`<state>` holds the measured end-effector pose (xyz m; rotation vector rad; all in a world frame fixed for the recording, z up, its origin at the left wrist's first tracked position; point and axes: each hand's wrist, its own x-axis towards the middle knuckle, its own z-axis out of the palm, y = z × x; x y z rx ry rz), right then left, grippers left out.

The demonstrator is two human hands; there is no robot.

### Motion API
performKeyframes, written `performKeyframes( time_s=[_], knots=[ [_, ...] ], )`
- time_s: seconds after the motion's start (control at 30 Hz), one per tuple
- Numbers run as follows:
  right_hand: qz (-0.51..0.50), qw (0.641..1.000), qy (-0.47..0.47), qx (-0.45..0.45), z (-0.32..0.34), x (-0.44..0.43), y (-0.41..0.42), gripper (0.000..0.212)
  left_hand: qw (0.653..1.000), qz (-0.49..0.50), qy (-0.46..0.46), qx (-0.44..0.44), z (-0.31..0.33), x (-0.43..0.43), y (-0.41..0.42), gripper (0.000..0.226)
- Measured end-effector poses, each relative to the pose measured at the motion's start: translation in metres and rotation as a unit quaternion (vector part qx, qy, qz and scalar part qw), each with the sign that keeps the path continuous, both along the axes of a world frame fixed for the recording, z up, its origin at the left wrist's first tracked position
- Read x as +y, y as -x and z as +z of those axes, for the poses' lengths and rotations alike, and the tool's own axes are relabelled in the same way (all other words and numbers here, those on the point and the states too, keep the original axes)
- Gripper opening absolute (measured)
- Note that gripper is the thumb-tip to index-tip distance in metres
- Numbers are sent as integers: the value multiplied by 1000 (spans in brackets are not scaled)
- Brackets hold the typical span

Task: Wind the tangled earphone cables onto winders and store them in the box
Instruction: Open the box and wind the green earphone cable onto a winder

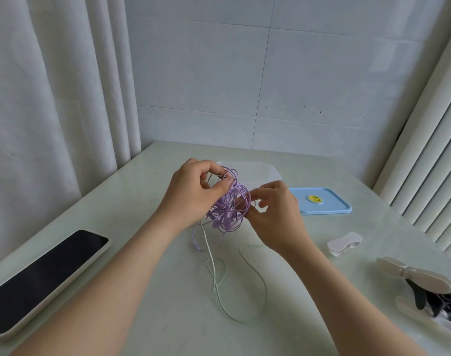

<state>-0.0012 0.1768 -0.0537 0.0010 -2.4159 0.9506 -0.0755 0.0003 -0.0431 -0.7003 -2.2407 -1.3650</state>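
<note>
A tangled bundle of purple earphone cable (229,206) is held up above the table between both hands. My left hand (193,194) pinches loops at the top of the bundle with thumb and fingers. My right hand (273,209) pinches strands on the bundle's right side. A pale green cable (216,278) hangs out of the tangle and loops across the table (142,317). A clear box (260,170) stands behind the hands, partly hidden. Its blue lid (329,204) lies to the right. White winders (343,244) lie at the right.
A phone (42,281) with a dark screen lies at the left near the table edge. More white winders and a black cable (424,291) sit at the lower right corner. Curtains hang at left, and a tiled wall rises behind.
</note>
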Motion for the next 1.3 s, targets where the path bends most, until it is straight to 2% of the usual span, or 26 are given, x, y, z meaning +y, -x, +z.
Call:
performKeyframes(
  time_s=[0.1,0.2,0.33,0.43,0.5,0.63,0.73,0.83,0.87,1.1,1.17,1.3],
  knots=[
    [-6,1000,5,13,-2,0,2,7,1000,-16,-6,-18,-2,4,-1,12],
    [1,998,54,32,-1,1,1,1,999,-10,-8,-31,-2,5,-1,19],
    [46,994,96,17,0,-1,-1,9,999,-3,-5,-44,-2,5,-3,19],
    [55,988,141,10,2,-1,-2,13,995,-24,-18,-96,0,4,-5,18],
    [57,982,180,-4,4,0,-2,13,993,-34,24,-114,1,2,-7,26],
    [67,960,269,-28,10,0,-6,9,986,-41,131,-98,-5,1,-12,66],
    [33,975,221,-2,9,1,-3,10,983,1,177,-51,-13,1,-9,87],
    [-28,992,103,64,10,3,-3,12,975,64,209,-31,-17,0,-4,83],
    [-35,993,93,67,12,4,-4,13,975,77,207,-34,-18,-1,-2,79],
    [44,961,272,9,16,2,-4,23,959,138,248,23,-19,-1,-2,80],
    [47,959,278,5,16,1,-4,23,963,114,246,0,-18,-1,-2,89],
    [19,957,289,11,15,4,-3,17,972,11,199,-126,-8,-1,-5,113]
  ],
)
